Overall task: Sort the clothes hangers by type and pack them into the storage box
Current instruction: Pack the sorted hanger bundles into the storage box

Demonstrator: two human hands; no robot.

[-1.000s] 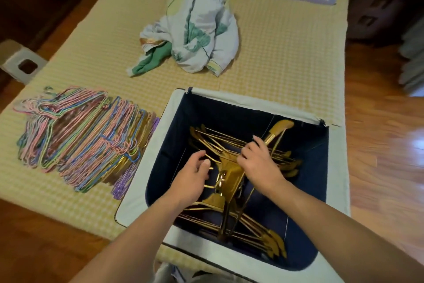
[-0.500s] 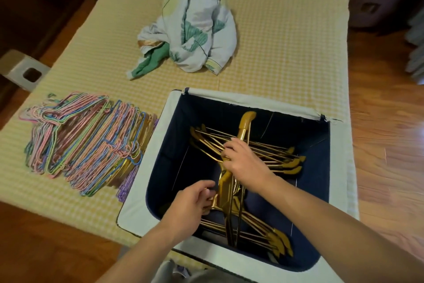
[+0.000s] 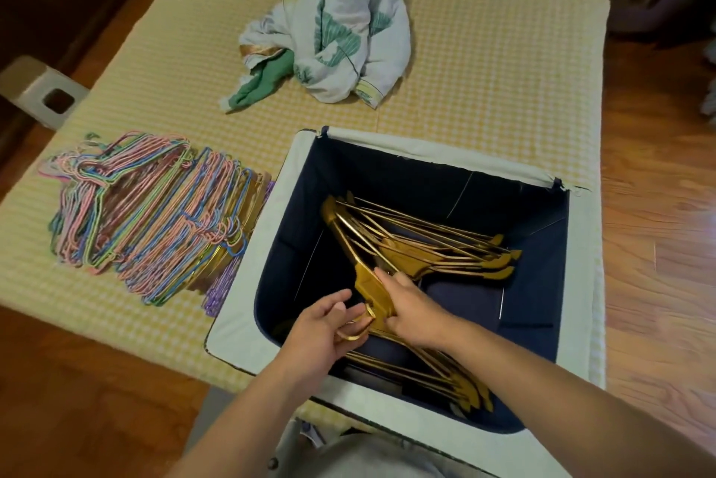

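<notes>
— What did the hands do? I stood by the bed and I could not see all.

— The left hand (image 3: 325, 330) was closed around the hooks of the gold hangers (image 3: 422, 245), and the right hand (image 3: 410, 307) gripped the neck of the same bundle, just beside it. Both were inside the storage box (image 3: 267, 245).

— What were they like, these hangers?

— Thin metal, shiny, with flat ends. They lay fanned out, the arms pointing to the right wall of the box. The box had soft pale rims and dark blue cloth inside.

— Was it so a moment before?

— No. Half a second before, one hanger stood up toward the far wall and the right hand was higher on the pile. Then the bundle was lying flat and the hands had come together near the front.

— Was there room?

— Yes, bare dark floor showed under the right arm. Left of the box, the pastel wire hangers (image 3: 155, 217) lay in a stack on the checked yellow bed cover (image 3: 484, 70), touching the box rim. A crumpled cloth (image 3: 341, 31) lay farther back.
</notes>
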